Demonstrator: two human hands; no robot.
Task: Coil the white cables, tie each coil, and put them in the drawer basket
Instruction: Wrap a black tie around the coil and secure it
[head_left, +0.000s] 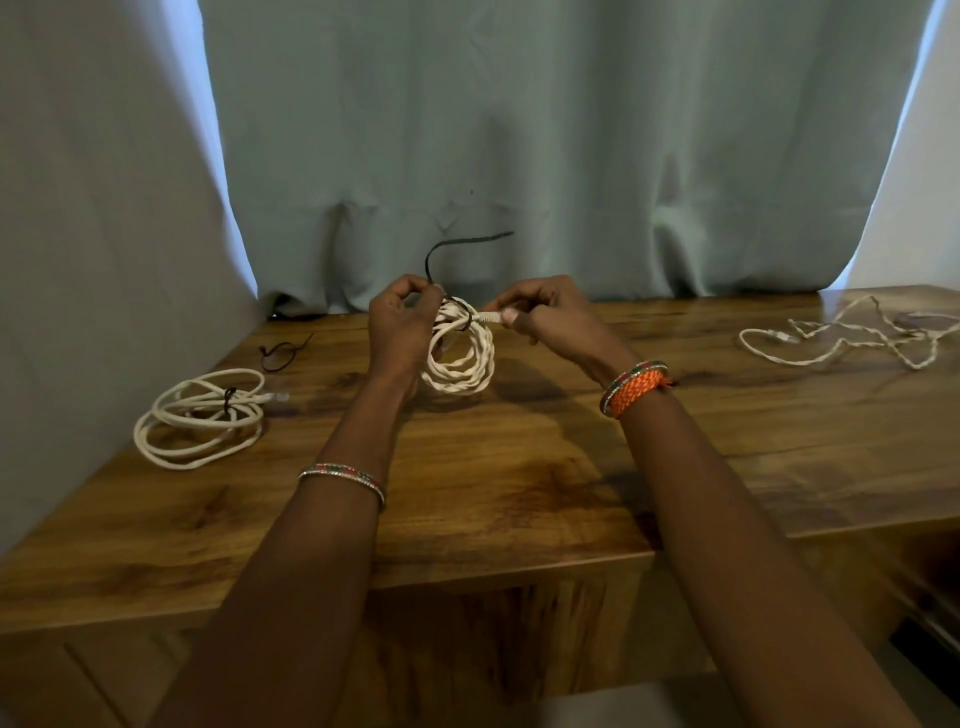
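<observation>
A coil of white braided cable (462, 364) hangs above the middle of the wooden table (519, 467), held up between both hands. My left hand (400, 325) pinches the top of the coil together with a black tie (457, 248), which loops around the strands and sticks up and to the right. My right hand (550, 317) pinches the cable's plug end at the coil's top right. A second white coil (200, 415), bound with a black tie, lies on the table at the left. An uncoiled white cable (852, 335) sprawls at the far right.
A spare black tie (280, 356) lies on the table behind the left coil. A pale curtain (519, 156) hangs along the table's back edge. The table's front edge runs below my forearms, with a lower wooden surface at the right.
</observation>
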